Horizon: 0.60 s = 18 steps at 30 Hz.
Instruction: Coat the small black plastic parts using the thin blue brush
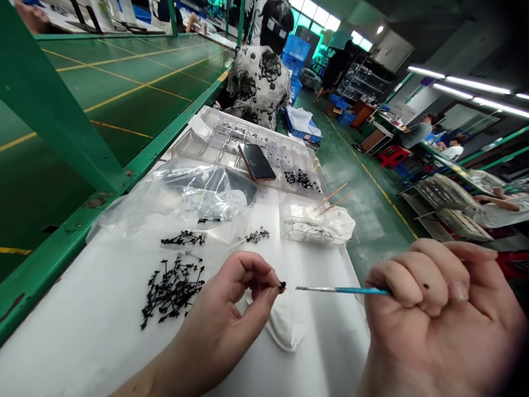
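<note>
My left hand (235, 309) pinches a small black part (282, 286) between thumb and fingertips. My right hand (430, 309) is closed around a thin blue-handled brush (355, 290), its silvery end pointing left, a short gap away from the black part. Under my left hand a white cloth (287, 325) lies on the white table (103, 309). A pile of black stemmed plastic parts (173, 289) lies left of that hand, with a smaller group (184, 238) behind it. Several tiny round pieces (258, 235) are scattered farther back.
A clear plastic bag (198, 193) lies at the back left. Behind it, a phone (257, 162) rests on a compartmented tray (210, 124) of small parts. A clear box (306, 220) with white cloth and wooden sticks stands right. A green rail (136, 182) borders the left; a person in patterned clothing (260, 82) sits beyond.
</note>
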Available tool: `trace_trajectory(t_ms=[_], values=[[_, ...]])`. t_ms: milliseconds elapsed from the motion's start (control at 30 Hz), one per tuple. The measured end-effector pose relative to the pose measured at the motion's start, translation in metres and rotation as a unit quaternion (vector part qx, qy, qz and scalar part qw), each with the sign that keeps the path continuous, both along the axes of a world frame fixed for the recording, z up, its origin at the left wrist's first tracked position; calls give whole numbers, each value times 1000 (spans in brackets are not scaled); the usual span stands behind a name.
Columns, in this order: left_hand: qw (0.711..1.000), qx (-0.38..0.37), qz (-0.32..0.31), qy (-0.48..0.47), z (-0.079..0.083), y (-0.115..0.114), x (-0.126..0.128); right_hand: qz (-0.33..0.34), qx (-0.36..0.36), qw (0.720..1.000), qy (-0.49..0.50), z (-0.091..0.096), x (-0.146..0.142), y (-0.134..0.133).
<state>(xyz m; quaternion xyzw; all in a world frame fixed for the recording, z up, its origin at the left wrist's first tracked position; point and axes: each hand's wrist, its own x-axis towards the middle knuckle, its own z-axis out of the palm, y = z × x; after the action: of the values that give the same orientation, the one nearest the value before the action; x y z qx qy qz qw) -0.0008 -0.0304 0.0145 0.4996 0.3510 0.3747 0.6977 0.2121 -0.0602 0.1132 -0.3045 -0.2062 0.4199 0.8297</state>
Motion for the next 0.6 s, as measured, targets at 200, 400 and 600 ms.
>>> trace_trajectory(t_ms=[200, 400, 600], values=[[1000, 6, -4, 3, -1, 0, 1, 20, 7, 1000, -16, -1, 0, 2], [1000, 10, -9, 8, 0, 0, 0, -12, -23, 1000, 9, 2, -9, 7], [999, 28, -12, 12, 0, 1, -1, -56, -78, 995, 6, 8, -21, 19]])
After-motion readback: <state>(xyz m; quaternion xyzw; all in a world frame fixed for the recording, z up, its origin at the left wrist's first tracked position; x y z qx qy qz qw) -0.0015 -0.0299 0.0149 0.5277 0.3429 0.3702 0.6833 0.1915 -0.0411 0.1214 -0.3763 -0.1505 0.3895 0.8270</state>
